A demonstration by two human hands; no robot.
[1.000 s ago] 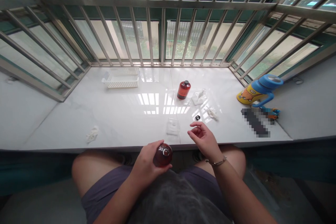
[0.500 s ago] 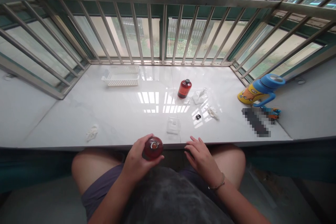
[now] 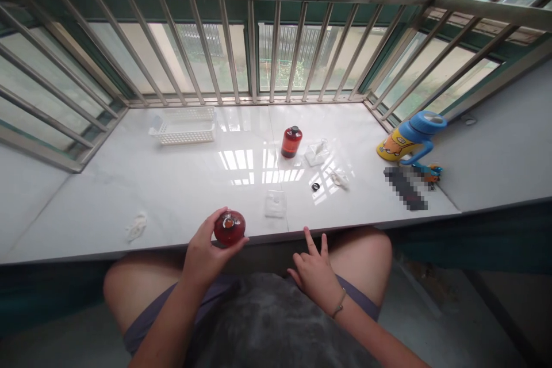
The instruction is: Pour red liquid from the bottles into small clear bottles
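Observation:
My left hand (image 3: 207,253) is wrapped round a dark red bottle (image 3: 230,229) whose uncapped mouth faces up, held at the front edge of the white counter. My right hand (image 3: 314,270) holds nothing; two fingers stretch forward near the counter edge and the others are partly bent. A small black ring-shaped cap (image 3: 315,187) lies on the counter beyond it. To the left of the cap sits a clear flat plastic piece (image 3: 275,204). Farther back stands a second red bottle (image 3: 292,142) with a black top, beside a clear plastic item (image 3: 318,152).
A white perforated basket (image 3: 185,126) stands at the back left. Crumpled white tissue (image 3: 137,226) lies front left, another crumpled white piece (image 3: 340,179) right of centre. At right are a blue and yellow flask (image 3: 409,137) and a blurred dark object (image 3: 405,188). Metal bars (image 3: 276,57) line the back.
The view has shifted slightly to the right. My left hand has raised the red bottle a little toward the counter. The fingers of my right hand have spread, two now pointing forward.

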